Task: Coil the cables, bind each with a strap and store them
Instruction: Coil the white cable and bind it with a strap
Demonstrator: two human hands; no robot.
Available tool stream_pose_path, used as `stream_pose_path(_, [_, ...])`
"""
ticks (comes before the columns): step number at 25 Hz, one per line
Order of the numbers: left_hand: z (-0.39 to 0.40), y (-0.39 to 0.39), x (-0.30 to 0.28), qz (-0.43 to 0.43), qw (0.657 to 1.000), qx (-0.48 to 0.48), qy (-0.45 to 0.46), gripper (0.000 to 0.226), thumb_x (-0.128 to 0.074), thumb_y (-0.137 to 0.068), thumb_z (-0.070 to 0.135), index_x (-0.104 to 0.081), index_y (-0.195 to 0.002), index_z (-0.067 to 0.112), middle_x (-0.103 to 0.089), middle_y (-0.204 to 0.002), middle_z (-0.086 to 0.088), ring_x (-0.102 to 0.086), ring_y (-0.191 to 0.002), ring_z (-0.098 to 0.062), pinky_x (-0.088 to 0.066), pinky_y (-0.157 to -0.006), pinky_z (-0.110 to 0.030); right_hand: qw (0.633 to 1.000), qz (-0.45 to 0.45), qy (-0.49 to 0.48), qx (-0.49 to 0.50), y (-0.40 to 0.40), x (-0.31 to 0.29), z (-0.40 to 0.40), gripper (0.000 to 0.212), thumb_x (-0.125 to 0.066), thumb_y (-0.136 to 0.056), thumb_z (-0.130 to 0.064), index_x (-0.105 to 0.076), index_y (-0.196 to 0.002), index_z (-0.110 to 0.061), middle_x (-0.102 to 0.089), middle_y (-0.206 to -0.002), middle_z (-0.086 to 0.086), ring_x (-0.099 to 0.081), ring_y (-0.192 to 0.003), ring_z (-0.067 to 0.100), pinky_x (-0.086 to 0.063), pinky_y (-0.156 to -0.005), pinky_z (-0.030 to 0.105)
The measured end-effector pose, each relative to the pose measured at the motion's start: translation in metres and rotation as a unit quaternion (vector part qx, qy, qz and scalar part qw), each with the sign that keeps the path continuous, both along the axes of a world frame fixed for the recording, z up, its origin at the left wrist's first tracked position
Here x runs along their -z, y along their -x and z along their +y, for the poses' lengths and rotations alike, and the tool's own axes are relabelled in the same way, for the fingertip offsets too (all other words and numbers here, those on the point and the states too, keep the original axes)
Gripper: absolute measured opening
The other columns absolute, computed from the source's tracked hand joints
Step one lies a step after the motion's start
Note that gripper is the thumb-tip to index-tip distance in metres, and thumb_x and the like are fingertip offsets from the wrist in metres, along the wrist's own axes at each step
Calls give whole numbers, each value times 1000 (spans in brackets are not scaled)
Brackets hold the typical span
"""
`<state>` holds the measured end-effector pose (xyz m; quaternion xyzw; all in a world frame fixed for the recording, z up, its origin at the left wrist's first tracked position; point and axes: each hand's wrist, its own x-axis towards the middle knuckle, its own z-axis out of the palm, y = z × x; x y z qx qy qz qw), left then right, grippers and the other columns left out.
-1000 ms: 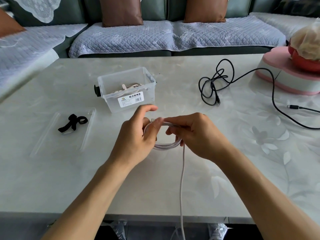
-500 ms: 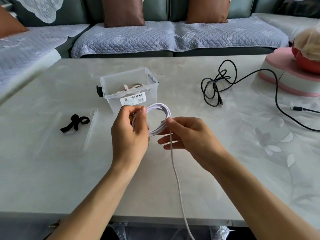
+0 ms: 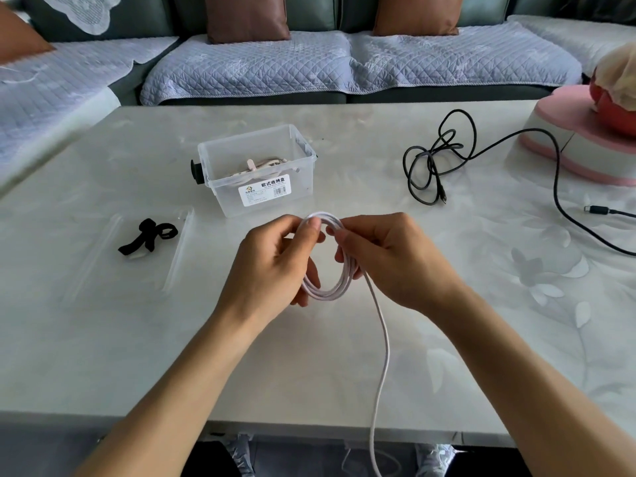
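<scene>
head view: pale marble-patterned table [image 3: 172, 356], near edge at bottom. left hand [image 3: 272, 270], fingers curled, thumb and forefinger pinching the top of a coiled white round cable [image 3: 330, 290] held above the table centre. right hand [image 3: 392, 259], fingers curled round the coil's right side; loose tail of the cable trailing down past the table edge. clear plastic storage box with white label [image 3: 261, 170], just beyond the hands, a pale bundled cable inside. black fabric strap [image 3: 148, 235], on a clear flat lid [image 3: 103, 266] to the left. loose tangled black cable [image 3: 444, 160], far right, well apart from the box.
</scene>
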<state>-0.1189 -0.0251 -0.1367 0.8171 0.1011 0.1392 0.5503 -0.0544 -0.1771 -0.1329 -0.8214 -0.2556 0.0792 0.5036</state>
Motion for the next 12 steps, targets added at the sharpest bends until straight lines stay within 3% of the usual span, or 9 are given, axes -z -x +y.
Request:
stream_pose_path(3, [-3,-5,8,-14,998,-53,-18,33,-46,-102,36,-61,-81,15,-59,-50,-4,-52,-34,-21,-40,-38,-25,1000,22,5,6,3,6,5,22,-59,-94,-23,-69,-80,-9,-69,-68,8,-67,-63,22,-57,-67,40])
stream_pose_path(7, [-3,-9,6,-8,994,-84,66,31,-46,-103,32,-57,-83,11,-62,-53,-4,-58,-38,-23,-44,-39,-26,999,53,-2,-10,7,9,6,21,-57,-95,-13,-65,-79,-2,-68,-68,7,-68,-61,20,-60,-63,37])
stream_pose_path(10, [-1,-9,4,35,993,-36,102,26,-45,-102,23,-57,-86,7,-67,-62,-12,-63,-46,-33,-48,-43,-31,999,-6,31,11,1,7,0,24,-51,-96,-11,-58,-75,-2,-61,-60,0,-65,-58,20,-54,-61,35])
stream_pose_path(12, [1,-7,5,40,997,-12,72,19,-45,-100,19,-60,-92,13,-65,-64,-14,-61,-45,-32,-44,-42,-31,997,-49,61,-14,-1,6,-3,21,-49,-97,-13,-60,-81,-4,-58,-63,8,-60,-61,25,-49,-62,39])
